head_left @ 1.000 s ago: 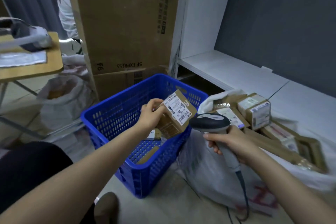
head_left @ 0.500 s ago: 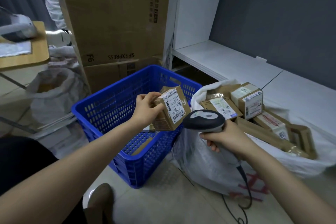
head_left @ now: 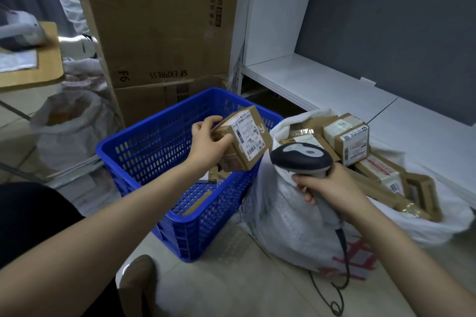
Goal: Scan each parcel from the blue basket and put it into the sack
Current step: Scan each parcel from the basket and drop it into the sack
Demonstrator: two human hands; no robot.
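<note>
My left hand grips a small brown cardboard parcel with a white barcode label, held above the right side of the blue basket. The label faces right, toward the scanner. My right hand holds a grey and black barcode scanner by its handle, its head just right of the parcel. A few flat parcels lie at the basket's bottom. The white sack stands right of the basket, filled with several taped cardboard parcels.
Large stacked SF Express cartons stand behind the basket. A low white shelf runs along the grey wall at right. Another white sack and a wooden table are at left. The scanner's cable trails on the floor.
The parcel has tilted a little in my left hand, with its label turned more to the right. My head view has shifted slightly. The scanner stays close beside the parcel.
</note>
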